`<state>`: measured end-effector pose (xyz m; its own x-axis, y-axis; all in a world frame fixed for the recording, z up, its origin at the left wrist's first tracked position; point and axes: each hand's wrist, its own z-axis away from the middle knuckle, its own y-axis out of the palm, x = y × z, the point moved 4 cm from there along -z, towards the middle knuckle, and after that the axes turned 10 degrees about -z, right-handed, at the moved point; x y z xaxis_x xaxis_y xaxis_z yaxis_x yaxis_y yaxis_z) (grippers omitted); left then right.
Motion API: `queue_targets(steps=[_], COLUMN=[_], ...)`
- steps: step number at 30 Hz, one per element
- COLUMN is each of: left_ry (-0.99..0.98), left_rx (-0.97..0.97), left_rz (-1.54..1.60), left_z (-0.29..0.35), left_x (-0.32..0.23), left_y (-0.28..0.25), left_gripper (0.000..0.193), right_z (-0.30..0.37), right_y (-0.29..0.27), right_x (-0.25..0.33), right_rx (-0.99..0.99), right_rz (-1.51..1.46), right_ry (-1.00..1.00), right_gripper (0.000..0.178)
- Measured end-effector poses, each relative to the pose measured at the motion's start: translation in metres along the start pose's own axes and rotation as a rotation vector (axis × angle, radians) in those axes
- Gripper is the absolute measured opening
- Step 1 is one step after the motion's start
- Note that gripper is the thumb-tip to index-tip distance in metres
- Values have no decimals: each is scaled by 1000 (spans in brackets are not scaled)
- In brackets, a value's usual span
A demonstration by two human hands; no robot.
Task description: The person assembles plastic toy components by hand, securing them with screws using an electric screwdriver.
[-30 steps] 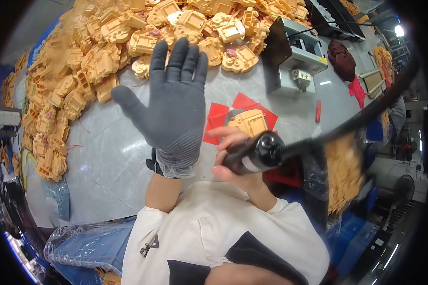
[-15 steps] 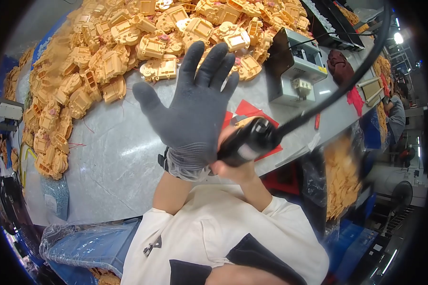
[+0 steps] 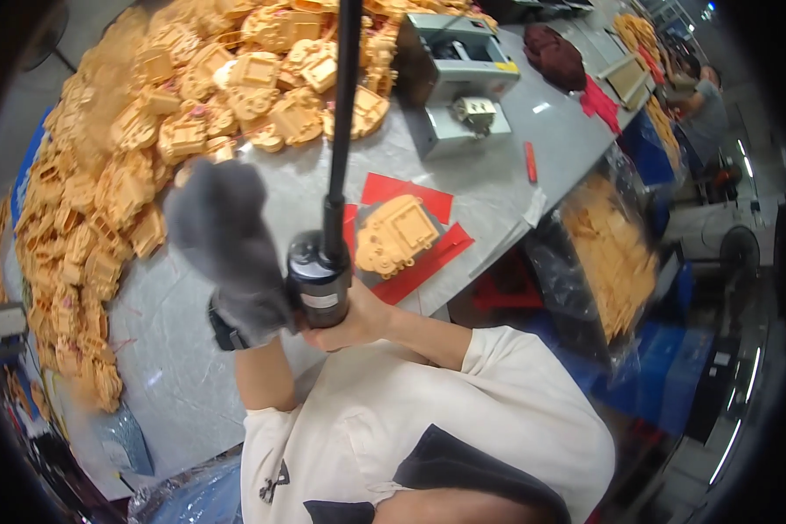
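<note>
My right hand (image 3: 358, 321) is wrapped round a black electric screwdriver (image 3: 316, 284), whose cable rises from its top; its tip is hidden. Close beside it, my left hand (image 3: 223, 231) wears a grey glove. Motion smears its fingers, so whether it is open or closed does not show. To the right of the screwdriver lies a yellow-orange plastic housing (image 3: 402, 234) on a grey pad, with red sheets (image 3: 424, 272) around and under it. Neither hand touches the housing.
A large heap of similar plastic housings (image 3: 183, 131) covers the table's far and left side. Behind the red sheets stands a grey metal box device (image 3: 463, 74). A red pen-like object (image 3: 531, 162), a dark red cloth bundle (image 3: 555, 57) and a lined bin of orange parts (image 3: 607, 253) are to the right.
My left hand, spread open before, has moved left and down and is now blurred. My right hand has carried the screwdriver left and more upright, uncovering the housing. The view has shifted right.
</note>
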<state>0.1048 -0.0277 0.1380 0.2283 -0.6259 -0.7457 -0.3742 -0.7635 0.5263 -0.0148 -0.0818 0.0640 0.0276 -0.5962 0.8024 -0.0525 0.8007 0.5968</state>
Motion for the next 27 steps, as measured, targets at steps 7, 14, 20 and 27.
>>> queue_targets(steps=[7, 14, 20, 27], left_ry=[185, -898, -523, -10], left_rx=[-138, 5, 357, 677], left_rz=[115, 658, -651, -1093], left_z=[37, 82, 104, 111], left_x=[-96, 36, 57, 79], left_y=[-48, -81, -63, -10], left_gripper=[28, 45, 55, 92], right_z=[63, 14, -13, 34], right_y=[-57, -155, -129, -113], right_x=[155, 237, 231, 193], right_rx=[117, -554, -730, -426], right_rz=[254, 387, 504, 354], right_ry=[-754, -1066, -945, -826], right_gripper=[49, 30, 29, 41])
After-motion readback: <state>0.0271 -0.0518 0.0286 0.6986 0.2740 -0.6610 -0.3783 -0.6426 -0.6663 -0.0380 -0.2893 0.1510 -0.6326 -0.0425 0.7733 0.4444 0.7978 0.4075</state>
